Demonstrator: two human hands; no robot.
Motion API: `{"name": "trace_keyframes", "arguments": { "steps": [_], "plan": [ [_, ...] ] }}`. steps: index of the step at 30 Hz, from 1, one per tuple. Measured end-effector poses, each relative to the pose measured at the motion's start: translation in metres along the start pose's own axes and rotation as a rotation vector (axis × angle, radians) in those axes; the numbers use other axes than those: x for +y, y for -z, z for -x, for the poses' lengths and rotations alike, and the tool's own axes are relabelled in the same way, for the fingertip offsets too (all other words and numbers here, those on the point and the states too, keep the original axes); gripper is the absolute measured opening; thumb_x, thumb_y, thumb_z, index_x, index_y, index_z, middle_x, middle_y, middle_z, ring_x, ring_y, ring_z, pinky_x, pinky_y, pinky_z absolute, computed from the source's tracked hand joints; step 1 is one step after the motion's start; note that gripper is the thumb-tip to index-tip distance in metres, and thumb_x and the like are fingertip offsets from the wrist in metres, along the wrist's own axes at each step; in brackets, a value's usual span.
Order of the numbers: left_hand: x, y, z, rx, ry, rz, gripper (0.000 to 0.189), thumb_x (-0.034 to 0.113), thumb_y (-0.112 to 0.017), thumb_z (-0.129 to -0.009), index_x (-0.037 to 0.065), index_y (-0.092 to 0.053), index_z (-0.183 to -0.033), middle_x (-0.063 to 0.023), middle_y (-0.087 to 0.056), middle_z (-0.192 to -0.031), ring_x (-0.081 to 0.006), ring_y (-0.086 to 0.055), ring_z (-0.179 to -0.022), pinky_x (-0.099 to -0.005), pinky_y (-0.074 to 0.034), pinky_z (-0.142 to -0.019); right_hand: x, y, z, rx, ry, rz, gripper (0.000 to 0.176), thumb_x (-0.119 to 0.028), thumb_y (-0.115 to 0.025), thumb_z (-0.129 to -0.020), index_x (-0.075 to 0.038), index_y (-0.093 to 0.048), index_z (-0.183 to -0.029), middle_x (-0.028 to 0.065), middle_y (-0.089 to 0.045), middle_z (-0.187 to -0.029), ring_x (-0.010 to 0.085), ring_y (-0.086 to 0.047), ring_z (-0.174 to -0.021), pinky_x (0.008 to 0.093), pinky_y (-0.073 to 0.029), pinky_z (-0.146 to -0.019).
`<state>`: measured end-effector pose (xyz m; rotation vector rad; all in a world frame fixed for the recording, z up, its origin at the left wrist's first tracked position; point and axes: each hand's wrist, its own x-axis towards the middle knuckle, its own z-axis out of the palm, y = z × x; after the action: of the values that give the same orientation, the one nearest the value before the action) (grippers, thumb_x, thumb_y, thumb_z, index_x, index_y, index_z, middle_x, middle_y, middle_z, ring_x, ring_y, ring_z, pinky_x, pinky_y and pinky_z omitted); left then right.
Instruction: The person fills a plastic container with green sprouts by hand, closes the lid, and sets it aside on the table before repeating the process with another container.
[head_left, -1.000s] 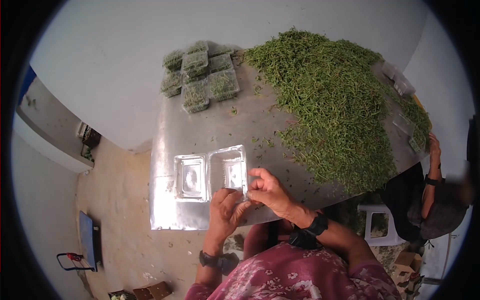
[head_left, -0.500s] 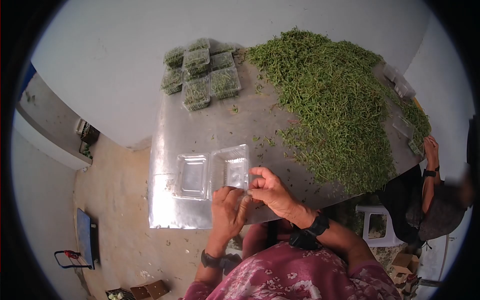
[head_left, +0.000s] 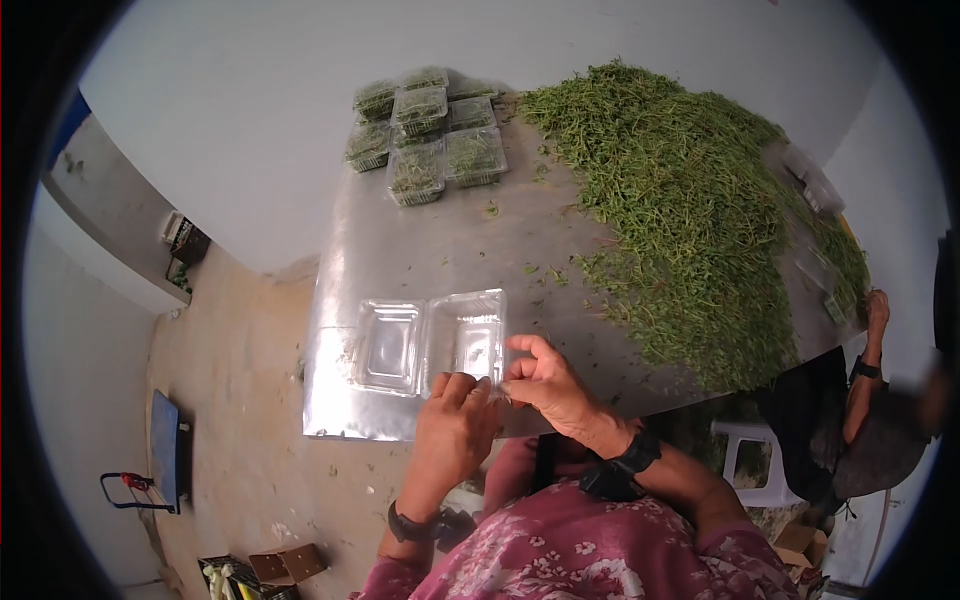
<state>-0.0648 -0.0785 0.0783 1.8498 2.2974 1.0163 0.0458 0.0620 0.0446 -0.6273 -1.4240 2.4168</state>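
A clear plastic clamshell container (head_left: 427, 345) lies opened out on the metal table, its shallow lid to the left and its deeper tray to the right. I see nothing inside either half. My left hand (head_left: 455, 425) is closed at the tray's near edge, fingers curled and thumb towards the right hand. At the tray's near right corner, my right hand (head_left: 550, 385) pinches the rim between thumb and finger while its upper fingers curve along the side. The exact contact under the fingertips is partly hidden.
Filled clear containers (head_left: 417, 170) of green stems stand stacked at the back left of the table (head_left: 400, 245). A large heap of green stems (head_left: 690, 210) covers the right side. Another person's hand (head_left: 877, 308) is at the far right, near a white stool (head_left: 755, 465).
The view has shifted slightly, so the table's contents appear further right. My left hand has moved a little along the tray's near edge; my right hand stays at the corner.
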Motion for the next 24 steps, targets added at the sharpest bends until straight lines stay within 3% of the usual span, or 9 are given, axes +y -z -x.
{"name": "trace_keyframes", "arguments": {
  "steps": [9,15,24],
  "plan": [
    [-0.001,0.002,0.008,-0.036,-0.144,-0.186,0.028,0.002,-0.065,-0.079,-0.006,-0.059,-0.105,-0.0160,-0.058,-0.089,-0.0328,-0.054,-0.081,-0.0408,-0.049,-0.072,0.006,-0.008,0.001,0.027,0.052,0.002,0.060,0.002,-0.064,-0.082,0.005,-0.036,-0.135,0.0056,-0.060,-0.088,0.0091,-0.056,-0.076,0.0224,-0.047,-0.067],
    [-0.002,-0.004,0.008,-0.012,-0.095,-0.244,0.029,-0.001,-0.061,-0.076,-0.005,-0.058,-0.105,-0.0161,-0.058,-0.087,-0.0330,-0.055,-0.080,-0.0407,-0.049,-0.071,0.006,-0.013,0.000,0.046,0.044,-0.013,0.063,0.003,-0.066,-0.081,0.006,-0.035,-0.136,0.0062,-0.061,-0.087,0.0095,-0.056,-0.076,0.0225,-0.047,-0.066],
    [-0.009,-0.013,0.007,0.176,-0.057,-0.190,0.027,-0.004,-0.061,-0.076,-0.002,-0.057,-0.102,-0.0162,-0.058,-0.084,-0.0346,-0.057,-0.080,-0.0432,-0.049,-0.069,0.001,-0.020,-0.004,0.076,0.024,0.023,0.066,0.005,-0.063,-0.078,0.005,-0.034,-0.137,0.0066,-0.061,-0.088,0.0100,-0.056,-0.074,0.0233,-0.046,-0.062]
  ]
}}
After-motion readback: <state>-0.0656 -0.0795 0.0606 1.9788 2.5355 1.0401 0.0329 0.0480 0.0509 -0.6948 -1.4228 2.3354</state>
